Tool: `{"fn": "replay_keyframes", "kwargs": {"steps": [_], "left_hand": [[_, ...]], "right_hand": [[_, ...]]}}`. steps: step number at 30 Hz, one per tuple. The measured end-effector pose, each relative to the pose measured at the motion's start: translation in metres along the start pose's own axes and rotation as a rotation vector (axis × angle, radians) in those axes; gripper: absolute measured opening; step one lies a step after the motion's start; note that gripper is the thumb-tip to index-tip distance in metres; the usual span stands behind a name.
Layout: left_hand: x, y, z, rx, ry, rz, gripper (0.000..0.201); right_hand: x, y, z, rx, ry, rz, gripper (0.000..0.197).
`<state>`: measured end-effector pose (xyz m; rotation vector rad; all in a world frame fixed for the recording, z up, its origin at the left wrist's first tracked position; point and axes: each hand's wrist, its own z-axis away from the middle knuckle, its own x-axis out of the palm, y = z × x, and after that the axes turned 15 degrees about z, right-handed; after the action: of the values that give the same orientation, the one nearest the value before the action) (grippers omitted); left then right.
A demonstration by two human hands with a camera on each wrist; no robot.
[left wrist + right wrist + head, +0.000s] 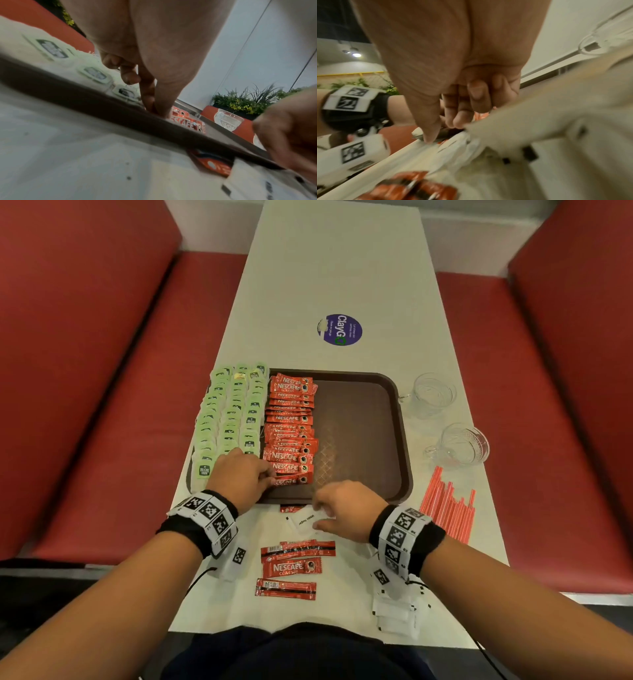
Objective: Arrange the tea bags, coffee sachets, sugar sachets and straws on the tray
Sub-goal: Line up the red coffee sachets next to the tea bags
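Tray (363, 419): I see brown plastic, matt, with a fine crosshatch texture.
Coffee sachets (291, 426): glossy red foil.
Tea bags (233, 412): pale green paper, matt.
Cups (460, 445): clear cut glass.
Desk (342, 268): smooth, off-white, faintly speckled.
Seats (85, 354): red, smooth padded covering.

Both forearms are bare, with no sleeves. Each wrist wears a black fabric band (191, 530) wrapped by a white collar of square black-and-white coded markers (210, 513); the right wrist carries the same pairing (402, 537). A small white tagged block (236, 558) hangs beneath each band, trailing a thin black cable (200, 577). Dark clothing (291, 652) covers the lap.
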<state>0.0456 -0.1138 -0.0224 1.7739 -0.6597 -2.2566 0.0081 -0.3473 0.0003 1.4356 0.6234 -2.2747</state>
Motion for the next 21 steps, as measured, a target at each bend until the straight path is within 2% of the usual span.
{"fn": "replay_keyframes", "kwargs": {"steps": [5,7,11,17,21], "left_hand": [[0.002,0.007,-0.001,0.022,0.064,0.004,0.012],[0.003,0.012,-0.001,0.048,0.049,0.041,0.014],[0.006,0.015,-0.004,0.038,-0.023,-0.008,0.015],[0.004,0.02,-0.015,0.03,-0.017,-0.048,0.011],[0.001,0.022,-0.02,0.022,0.002,-0.044,0.007]], "right_hand": [[0.008,-0.021,-0.001,-0.078,-0.039,0.141,0.04],[0.008,-0.027,-0.003,-0.079,-0.042,0.19,0.04],[0.008,-0.041,-0.009,-0.048,-0.104,0.312,0.037],[0.009,-0.053,-0.011,-0.002,-0.114,0.413,0.022],[0.008,-0.054,-0.01,-0.009,-0.142,0.417,0.026]]}}
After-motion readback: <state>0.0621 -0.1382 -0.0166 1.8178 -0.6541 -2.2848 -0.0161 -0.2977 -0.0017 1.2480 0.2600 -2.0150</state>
